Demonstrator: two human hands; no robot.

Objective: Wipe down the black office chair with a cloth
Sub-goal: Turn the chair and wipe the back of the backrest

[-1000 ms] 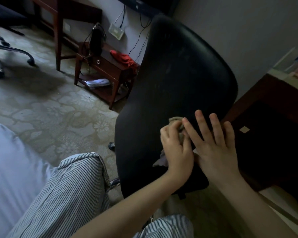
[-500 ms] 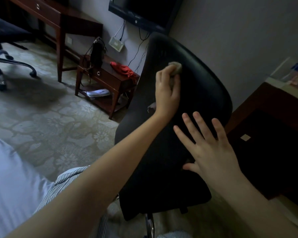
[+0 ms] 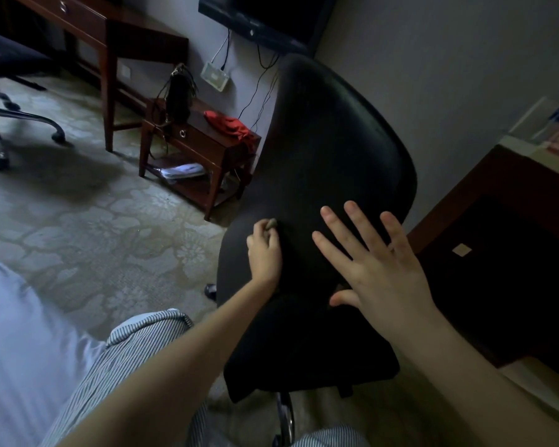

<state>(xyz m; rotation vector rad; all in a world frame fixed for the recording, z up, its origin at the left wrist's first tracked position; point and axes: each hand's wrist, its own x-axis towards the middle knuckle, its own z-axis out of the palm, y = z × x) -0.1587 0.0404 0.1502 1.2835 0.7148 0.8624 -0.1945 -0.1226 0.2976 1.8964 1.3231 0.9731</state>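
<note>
Backrest of the black office chair [image 3: 329,150] fills the centre of the frame. On it, just right of centre, the right hand [image 3: 378,272] lies flat, its grip wide, fingers [image 3: 360,222] spread. Left of it, the left hand [image 3: 265,253] presses the backrest's left edge, its grip curled round a small cloth [image 3: 270,224] that peeks out at the top
</note>
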